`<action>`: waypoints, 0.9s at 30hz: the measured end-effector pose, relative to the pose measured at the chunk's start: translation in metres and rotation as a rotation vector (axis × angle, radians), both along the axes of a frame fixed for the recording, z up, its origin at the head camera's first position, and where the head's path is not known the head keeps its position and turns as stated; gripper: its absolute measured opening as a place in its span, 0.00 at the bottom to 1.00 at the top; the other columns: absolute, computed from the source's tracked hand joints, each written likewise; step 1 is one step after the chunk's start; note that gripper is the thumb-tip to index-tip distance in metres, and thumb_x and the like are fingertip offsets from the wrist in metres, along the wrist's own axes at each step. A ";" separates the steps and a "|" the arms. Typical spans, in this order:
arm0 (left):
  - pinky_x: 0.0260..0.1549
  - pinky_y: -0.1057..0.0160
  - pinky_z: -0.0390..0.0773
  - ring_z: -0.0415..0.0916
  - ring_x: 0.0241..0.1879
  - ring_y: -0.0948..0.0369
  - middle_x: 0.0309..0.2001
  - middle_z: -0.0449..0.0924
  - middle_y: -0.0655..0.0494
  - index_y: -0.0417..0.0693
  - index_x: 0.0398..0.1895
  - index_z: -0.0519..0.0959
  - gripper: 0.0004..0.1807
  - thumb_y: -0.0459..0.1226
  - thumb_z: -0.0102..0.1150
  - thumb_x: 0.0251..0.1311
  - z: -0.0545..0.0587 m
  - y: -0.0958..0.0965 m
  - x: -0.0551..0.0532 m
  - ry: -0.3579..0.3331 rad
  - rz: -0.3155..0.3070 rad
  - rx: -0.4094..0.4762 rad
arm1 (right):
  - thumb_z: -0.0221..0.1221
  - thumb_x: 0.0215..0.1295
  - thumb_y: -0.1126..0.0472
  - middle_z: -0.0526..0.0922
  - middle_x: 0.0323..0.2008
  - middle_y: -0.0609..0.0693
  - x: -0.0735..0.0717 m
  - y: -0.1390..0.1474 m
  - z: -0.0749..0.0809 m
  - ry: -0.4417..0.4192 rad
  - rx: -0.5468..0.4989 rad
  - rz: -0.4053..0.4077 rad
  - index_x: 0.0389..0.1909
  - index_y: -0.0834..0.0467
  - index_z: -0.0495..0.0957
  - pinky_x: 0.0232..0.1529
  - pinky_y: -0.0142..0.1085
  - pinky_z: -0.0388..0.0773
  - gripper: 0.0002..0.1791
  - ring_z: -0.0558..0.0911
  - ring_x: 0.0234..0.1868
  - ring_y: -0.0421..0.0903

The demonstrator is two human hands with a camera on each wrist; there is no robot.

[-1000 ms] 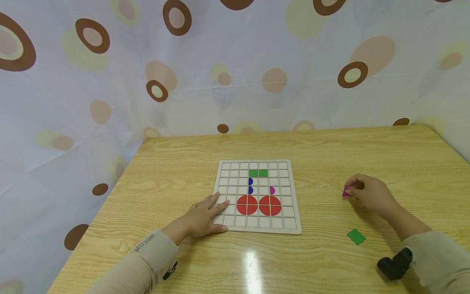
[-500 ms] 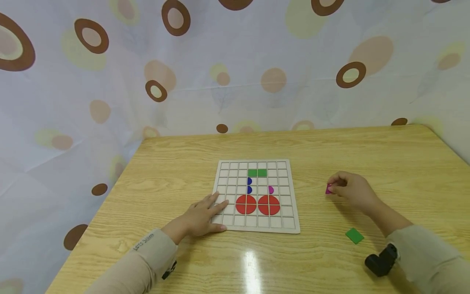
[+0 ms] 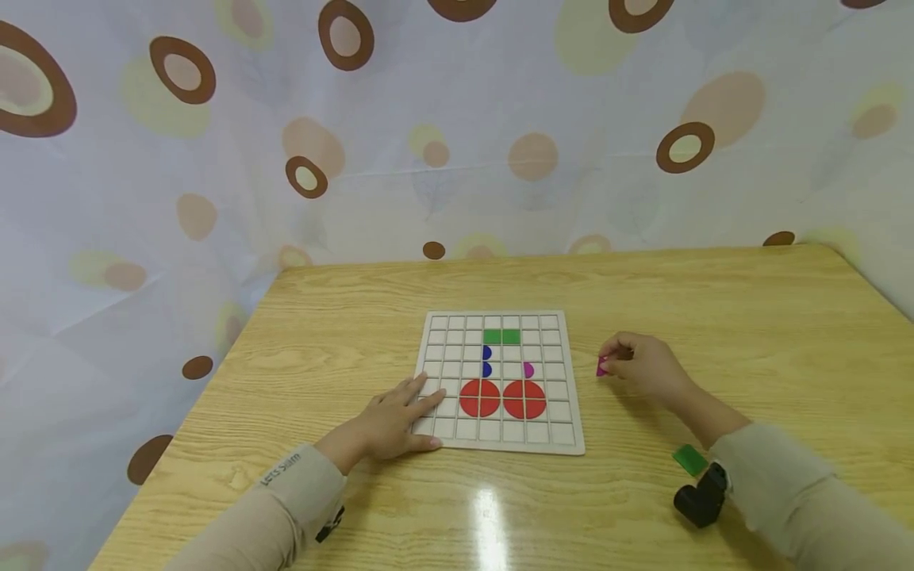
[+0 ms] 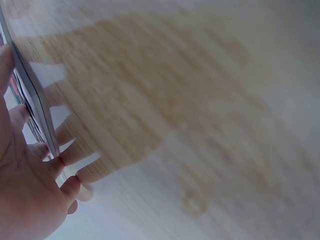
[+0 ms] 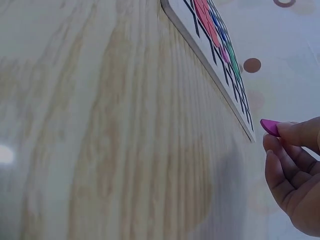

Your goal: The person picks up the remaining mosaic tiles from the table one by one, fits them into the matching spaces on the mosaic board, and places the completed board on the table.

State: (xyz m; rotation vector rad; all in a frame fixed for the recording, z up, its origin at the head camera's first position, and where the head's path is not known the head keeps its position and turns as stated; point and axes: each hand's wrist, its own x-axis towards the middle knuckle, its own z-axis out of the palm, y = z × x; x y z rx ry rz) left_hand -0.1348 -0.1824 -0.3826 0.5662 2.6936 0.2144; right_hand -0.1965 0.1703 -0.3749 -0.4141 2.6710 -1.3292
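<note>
A white grid board [image 3: 564,432] lies on the table, bearing red quarter pieces that form two circles [image 3: 480,398], two green squares [image 3: 502,337], two blue half-circles [image 3: 487,353] and one magenta half-circle [image 3: 528,369]. Spread fingers of my left hand [image 3: 391,422] rest on the board's left edge. Just right of the board, my right hand [image 3: 646,369] pinches a small magenta piece [image 5: 270,127] between thumb and fingers, above the table. In the right wrist view that piece shows a curved edge; the fingers hide part of it.
A loose green piece [image 3: 689,459] lies on the wooden table [image 3: 343,317], partly behind the black wrist camera [image 3: 701,498] on my right arm. A patterned curtain [image 3: 457,159] hangs behind the table.
My right hand has moved left toward the board, carrying the magenta piece. My left hand stays in place on the board's edge.
</note>
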 end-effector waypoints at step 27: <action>0.55 0.47 0.47 0.35 0.64 0.51 0.67 0.36 0.49 0.60 0.65 0.50 0.38 0.59 0.45 0.52 0.002 0.001 0.001 -0.004 -0.001 0.010 | 0.53 0.55 0.71 0.74 0.27 0.53 -0.038 -0.066 -0.009 0.008 0.014 0.051 0.30 0.63 0.73 0.28 0.33 0.70 0.03 0.73 0.32 0.49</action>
